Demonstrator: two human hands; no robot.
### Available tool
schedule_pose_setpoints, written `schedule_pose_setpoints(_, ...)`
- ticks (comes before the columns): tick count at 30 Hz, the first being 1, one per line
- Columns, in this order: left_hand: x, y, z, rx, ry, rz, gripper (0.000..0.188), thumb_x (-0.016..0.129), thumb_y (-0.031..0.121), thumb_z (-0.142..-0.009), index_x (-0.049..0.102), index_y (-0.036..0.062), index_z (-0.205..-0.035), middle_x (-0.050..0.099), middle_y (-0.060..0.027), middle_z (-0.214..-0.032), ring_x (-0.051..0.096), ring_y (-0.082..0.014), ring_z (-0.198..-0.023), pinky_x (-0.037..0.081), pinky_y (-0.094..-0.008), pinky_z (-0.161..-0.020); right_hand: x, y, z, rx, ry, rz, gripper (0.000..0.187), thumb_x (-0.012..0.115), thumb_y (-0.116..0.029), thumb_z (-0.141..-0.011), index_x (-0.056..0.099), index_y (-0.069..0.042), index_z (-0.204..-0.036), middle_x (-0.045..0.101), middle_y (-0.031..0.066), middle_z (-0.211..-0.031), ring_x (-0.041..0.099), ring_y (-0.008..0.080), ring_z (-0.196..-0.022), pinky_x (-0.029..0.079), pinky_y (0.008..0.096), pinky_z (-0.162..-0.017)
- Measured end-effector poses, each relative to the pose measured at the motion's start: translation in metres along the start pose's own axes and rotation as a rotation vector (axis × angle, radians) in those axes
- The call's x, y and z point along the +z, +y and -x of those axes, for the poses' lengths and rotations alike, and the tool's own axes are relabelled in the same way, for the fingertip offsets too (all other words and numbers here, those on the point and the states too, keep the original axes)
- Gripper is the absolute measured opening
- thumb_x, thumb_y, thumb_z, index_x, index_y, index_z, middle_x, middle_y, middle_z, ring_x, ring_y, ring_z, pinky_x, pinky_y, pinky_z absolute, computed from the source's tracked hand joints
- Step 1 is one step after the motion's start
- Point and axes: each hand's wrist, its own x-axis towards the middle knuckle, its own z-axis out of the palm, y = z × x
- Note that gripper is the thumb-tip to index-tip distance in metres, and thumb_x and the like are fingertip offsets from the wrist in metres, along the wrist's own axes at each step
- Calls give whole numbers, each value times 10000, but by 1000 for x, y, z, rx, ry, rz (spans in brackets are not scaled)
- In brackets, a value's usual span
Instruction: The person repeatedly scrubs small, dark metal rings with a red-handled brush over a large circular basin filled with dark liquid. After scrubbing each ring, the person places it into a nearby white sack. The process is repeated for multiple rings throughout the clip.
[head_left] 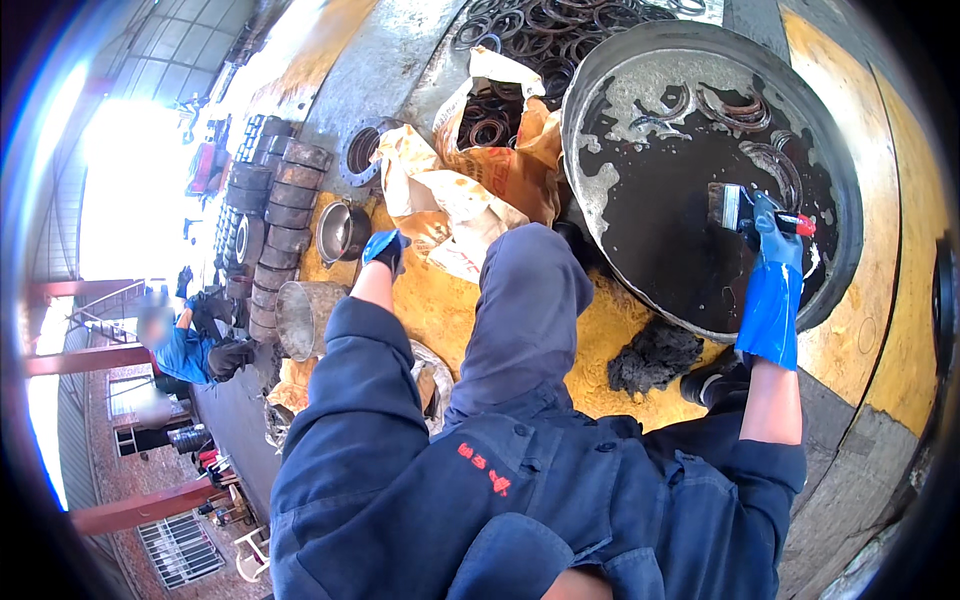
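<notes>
Red-handled brush (734,208) lies crosswise, bristles (716,204) pointing left.

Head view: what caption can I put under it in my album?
A blue-gloved right hand holds a brush over a round tub of dark liquid and rings.

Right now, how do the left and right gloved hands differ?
The right hand holds a brush over the round tub; the left hand is beside the torn sack, and whether it holds anything is unclear. The right glove has a long cuff up the forearm; the left glove ends near the wrist. Both gloves show blue, with bare skin between glove and dark sleeve.
</notes>
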Motion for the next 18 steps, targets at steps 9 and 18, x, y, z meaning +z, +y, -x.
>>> schedule_pose_setpoints(9,-43,47,24,315,4,353,224,716,183,-881,696,-16,-982,701,-145,-835,650,-216,-627,489,-331,-495,11,-16,-6,-62,-30,-13,233,685,-276,-914,737,-65,-997,722,63,-819,676,141,-767,530,330,-733)
schedule_pose_setpoints(18,81,279,198,1084,-386,29,302,695,249,-886,707,-9,-1044,685,-43,-861,603,-125,-759,488,-274,-693,-2,-24,8,6,-189,289,298,650,-335,-906,722,-79,-1040,734,108,-876,711,212,-824,535,354,-797)
